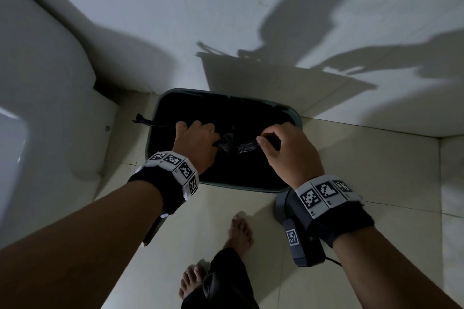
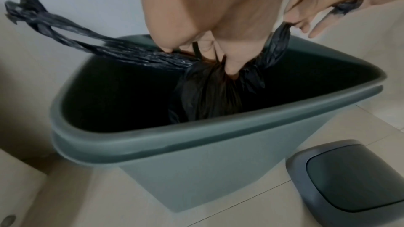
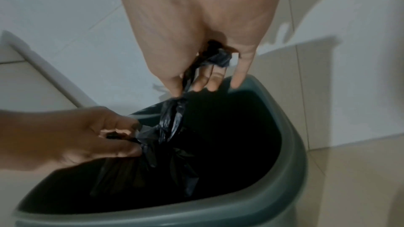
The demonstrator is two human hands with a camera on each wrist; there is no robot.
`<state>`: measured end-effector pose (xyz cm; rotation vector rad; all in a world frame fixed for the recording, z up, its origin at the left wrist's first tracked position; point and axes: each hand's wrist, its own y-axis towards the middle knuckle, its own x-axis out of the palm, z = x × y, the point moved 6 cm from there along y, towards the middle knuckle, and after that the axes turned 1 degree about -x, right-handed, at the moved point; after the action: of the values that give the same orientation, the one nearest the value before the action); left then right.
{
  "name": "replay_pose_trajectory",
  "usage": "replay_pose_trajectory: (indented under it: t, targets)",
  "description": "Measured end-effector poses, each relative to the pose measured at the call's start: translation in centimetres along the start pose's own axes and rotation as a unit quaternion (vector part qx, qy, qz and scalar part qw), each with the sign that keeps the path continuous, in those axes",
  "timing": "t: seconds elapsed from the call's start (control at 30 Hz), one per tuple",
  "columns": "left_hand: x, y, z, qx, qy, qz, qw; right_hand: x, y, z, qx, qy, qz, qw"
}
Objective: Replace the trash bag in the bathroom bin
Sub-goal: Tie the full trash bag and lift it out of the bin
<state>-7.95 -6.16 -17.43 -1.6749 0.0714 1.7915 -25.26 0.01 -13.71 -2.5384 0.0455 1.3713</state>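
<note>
The pale tiled floor (image 1: 351, 170) meets a white wall (image 1: 175, 7), and a white toilet (image 1: 37, 83) stands at the left. The grey-green bin (image 2: 196, 170) sits on the floor against the wall, just beside the toilet, open at the top. Its grey lid (image 2: 354, 179) lies on the floor near the bin's right corner. Inside the bin the black trash bag (image 2: 207, 96) is gathered at its neck, its body still down in the bin. The left hand (image 1: 195, 140) has its grip closed tight round the bunched neck, fingers curled into the plastic, while one twisted handle (image 2: 65, 32) trails out over the bin's left rim. The right hand (image 1: 288, 150) has its grip pinched on the other handle (image 3: 216, 58), thumb and forefinger nipping the strip with the remaining fingers loosely extended. Two bare feet (image 1: 238, 233) stand on the floor below the bin
</note>
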Motion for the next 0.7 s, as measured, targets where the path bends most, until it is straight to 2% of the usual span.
replay_pose_trajectory:
  t: [0.1, 0.23, 0.37, 0.6, 0.7]
  targets:
    - [-1.9, -1.0, 0.4, 0.010, -0.017, 0.014, 1.000, -1.2, -0.1, -1.2, -0.061, -0.067, 0.046, 0.995]
    - [-5.3, -2.3, 1.4, 0.025, -0.032, 0.038, 0.998, -1.7, -0.7, -4.2, -0.099, 0.013, 0.003, 0.995]
    - [-8.9, -4.1, 1.7, 0.041, -0.057, 0.066, 0.995, -3.0, -1.8, -6.6, -0.144, 0.002, -0.013, 0.989]
    - [-15.9, -8.1, 1.6, 0.075, -0.114, 0.127, 0.982, -8.6, -2.5, -11.1, -0.175, -0.044, 0.041, 0.983]
    - [-19.7, -10.5, 1.4, 0.058, -0.109, 0.129, 0.984, -11.7, -3.3, -14.2, -0.199, -0.057, 0.037, 0.978]
